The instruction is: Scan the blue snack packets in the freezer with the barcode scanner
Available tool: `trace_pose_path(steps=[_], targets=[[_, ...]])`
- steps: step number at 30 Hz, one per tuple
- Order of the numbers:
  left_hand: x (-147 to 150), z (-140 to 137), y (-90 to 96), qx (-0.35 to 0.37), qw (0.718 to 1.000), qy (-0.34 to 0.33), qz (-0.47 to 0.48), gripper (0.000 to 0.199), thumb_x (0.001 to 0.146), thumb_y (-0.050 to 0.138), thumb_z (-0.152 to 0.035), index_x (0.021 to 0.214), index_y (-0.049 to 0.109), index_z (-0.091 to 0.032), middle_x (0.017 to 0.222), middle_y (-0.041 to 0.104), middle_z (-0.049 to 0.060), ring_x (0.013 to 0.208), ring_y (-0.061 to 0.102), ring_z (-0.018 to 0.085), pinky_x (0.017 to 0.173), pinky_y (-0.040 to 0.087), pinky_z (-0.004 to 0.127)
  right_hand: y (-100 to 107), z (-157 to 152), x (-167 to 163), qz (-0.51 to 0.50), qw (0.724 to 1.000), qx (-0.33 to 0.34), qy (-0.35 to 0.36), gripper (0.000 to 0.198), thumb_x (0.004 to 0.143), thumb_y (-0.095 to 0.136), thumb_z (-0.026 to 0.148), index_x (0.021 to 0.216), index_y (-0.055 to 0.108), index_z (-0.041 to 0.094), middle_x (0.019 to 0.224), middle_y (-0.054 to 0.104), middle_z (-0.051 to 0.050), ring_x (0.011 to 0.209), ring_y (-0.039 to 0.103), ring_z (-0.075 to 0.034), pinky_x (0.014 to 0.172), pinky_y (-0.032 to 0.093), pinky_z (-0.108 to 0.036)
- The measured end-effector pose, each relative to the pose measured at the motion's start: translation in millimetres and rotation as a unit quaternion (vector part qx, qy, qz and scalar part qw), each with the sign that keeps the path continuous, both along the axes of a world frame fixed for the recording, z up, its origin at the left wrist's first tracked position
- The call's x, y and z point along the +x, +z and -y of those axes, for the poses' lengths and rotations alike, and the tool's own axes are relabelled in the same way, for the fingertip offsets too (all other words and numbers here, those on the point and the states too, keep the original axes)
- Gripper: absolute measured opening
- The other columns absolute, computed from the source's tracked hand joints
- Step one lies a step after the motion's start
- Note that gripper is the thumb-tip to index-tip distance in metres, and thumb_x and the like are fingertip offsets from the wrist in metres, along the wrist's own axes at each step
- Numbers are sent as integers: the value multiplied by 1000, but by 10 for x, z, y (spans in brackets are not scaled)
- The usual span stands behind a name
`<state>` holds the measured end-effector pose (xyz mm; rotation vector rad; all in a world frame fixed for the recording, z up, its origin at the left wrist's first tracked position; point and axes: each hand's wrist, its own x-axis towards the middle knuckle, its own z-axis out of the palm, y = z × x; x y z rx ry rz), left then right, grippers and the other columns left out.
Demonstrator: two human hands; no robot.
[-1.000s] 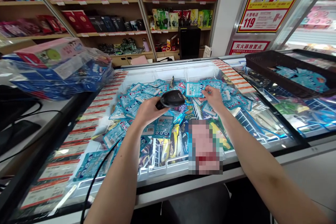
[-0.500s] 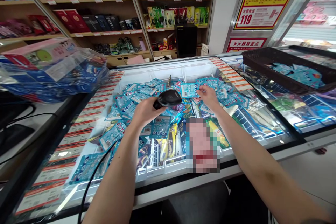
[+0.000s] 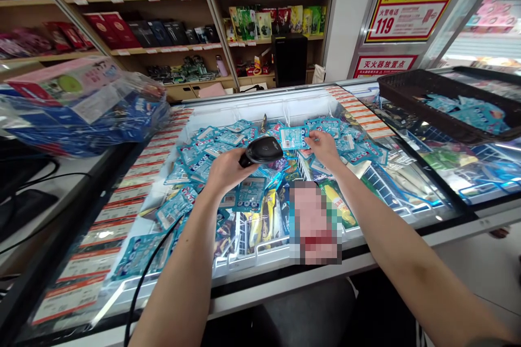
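My left hand (image 3: 228,172) is closed round the handle of a black barcode scanner (image 3: 264,150), whose head points right. My right hand (image 3: 323,147) pinches a small blue packet (image 3: 293,137) by its right end, with a printed barcode side facing up. The packet is held just right of the scanner's head, apart from it. Beneath both hands, many similar blue packets (image 3: 195,160) lie spread in loose heaps on the glass top of a chest freezer (image 3: 260,102). The scanner's black cable (image 3: 148,271) runs down beside my left forearm.
A dark basket (image 3: 443,111) with more blue packets stands at the right. Plastic-wrapped boxes (image 3: 85,103) sit at the left, by a strip of price labels (image 3: 134,195). A pixelated pinkish object (image 3: 313,222) lies near the front edge. Stocked shelves (image 3: 154,49) stand behind.
Both hands stay almost where they were, with the scanner and the packet still held. The view has shifted very slightly.
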<state>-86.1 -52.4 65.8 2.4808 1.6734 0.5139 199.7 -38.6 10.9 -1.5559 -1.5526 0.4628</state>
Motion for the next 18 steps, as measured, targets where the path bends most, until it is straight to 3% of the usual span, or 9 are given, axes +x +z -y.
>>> trace_pose_path(steps=[9,13,18], targets=[[-14,-4,-18,11,1000,7,9,39,75,55,-56,86,67,-21,78,69,7,69,62,23,53,34,28,32,30,-8,-67,998,0,7,27,90,47,37,102,62,18,91,70,-8,68,71,-24,65,56,-37],[-21,8,0,23,999,32,13,40,74,55,-55,90,67,-20,82,70,7,72,62,23,55,35,27,65,10,136,-57,995,37,-78,35,91,42,34,114,59,14,102,69,-13,71,69,-26,66,55,-41],[-74,-21,3,63,995,63,31,44,75,55,-57,92,68,-19,86,70,8,76,62,24,57,36,27,57,-27,443,54,969,87,-223,35,92,36,26,114,60,12,104,66,-17,98,62,-30,90,46,-47]])
